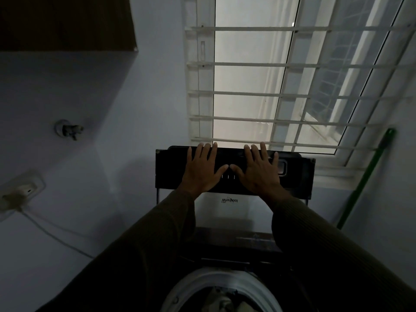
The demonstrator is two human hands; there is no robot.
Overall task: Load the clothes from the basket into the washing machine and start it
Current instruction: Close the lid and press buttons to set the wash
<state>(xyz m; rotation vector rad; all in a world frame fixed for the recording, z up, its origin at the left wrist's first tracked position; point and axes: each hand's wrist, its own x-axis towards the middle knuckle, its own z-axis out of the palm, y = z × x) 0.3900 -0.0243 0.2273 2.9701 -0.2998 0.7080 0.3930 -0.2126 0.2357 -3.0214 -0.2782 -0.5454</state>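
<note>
The top-loading washing machine's lid stands raised, its dark upper edge against the window. My left hand and my right hand lie flat on that dark edge, fingers straight and spread, thumbs almost touching. Below them the white underside of the lid carries a brand name printed upside down. At the bottom of the view the round white drum rim is open, with pale clothes inside it. The basket is out of view.
A barred window fills the wall behind the lid. A green pole leans at the right. On the left wall are a tap, a socket with a plugged cable, and a dark cabinet above.
</note>
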